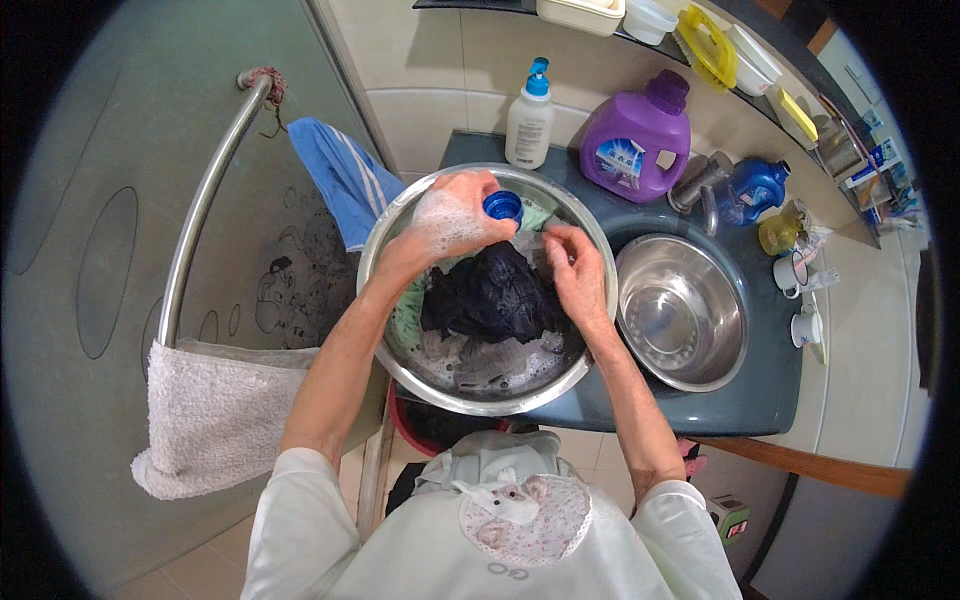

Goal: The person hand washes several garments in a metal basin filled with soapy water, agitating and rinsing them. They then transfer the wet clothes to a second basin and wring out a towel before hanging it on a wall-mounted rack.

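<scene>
My left hand (pixel 454 214), covered in suds, holds a blue plastic cap (pixel 502 208) over a wide stainless steel basin (pixel 491 407). Inside the basin lie a black wet cloth (pixel 487 294), a light green cloth (pixel 407 315) and grey fabric (pixel 495 364) in foamy water. My right hand (pixel 576 271) hovers or rests at the basin's right inner side, fingers curled and near some pale fabric; whether it touches that fabric I cannot tell. No object shows in its fingers. A purple detergent jug (pixel 636 142), its purple cap on, stands behind the basin.
A smaller steel bowl (pixel 682 315) sits to the right, below a metal faucet (pixel 709 202). Behind stand a white pump bottle (pixel 529 124) and a blue bottle (pixel 757 191) without a cap. At left, a towel (pixel 217 412) and a blue cloth (pixel 337 180) hang by the glass door.
</scene>
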